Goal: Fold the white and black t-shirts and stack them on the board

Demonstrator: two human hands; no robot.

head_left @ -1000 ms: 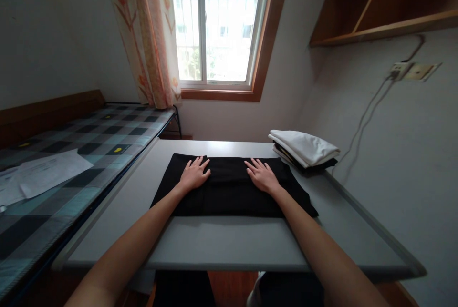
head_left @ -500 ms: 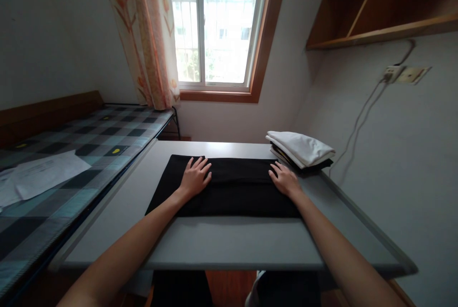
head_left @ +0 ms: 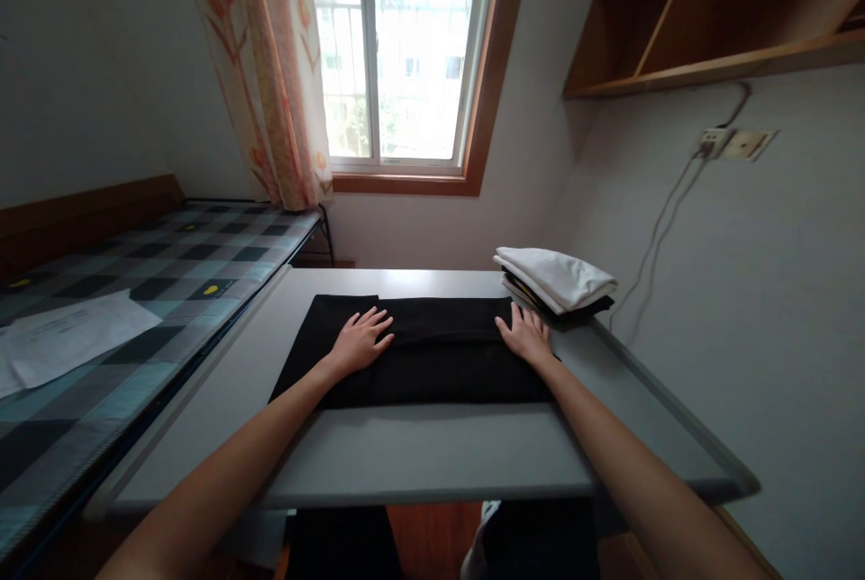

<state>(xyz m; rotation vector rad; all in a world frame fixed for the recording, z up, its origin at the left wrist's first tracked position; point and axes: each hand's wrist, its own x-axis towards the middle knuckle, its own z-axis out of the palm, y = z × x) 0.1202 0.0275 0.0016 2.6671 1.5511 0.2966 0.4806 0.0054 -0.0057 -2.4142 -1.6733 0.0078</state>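
A folded piece of black clothing [head_left: 439, 373] lies flat across the table, with a crease running along its length. My left hand [head_left: 361, 339] rests palm down on its left part, fingers spread. On its right end lies my right hand [head_left: 525, 332], also flat with the fingers apart. Neither hand grasps the cloth. Just beyond my right hand is a stack of folded clothes [head_left: 560, 278], white on top with black and other layers beneath. Which kind of garment the black cloth is, I cannot tell.
The grey-white table [head_left: 432, 458] reaches toward the window [head_left: 405, 58]. Along its left side stands a bed with a checked mattress [head_left: 223, 242] and papers [head_left: 74, 337] on it. A wooden shelf [head_left: 709, 71] and a socket with a cord [head_left: 713, 143] are on the right wall.
My left hand has slid slightly nearer to me on the black cloth. My right hand has turned a little, its fingers now pointing more away from me. The view has shifted slightly.
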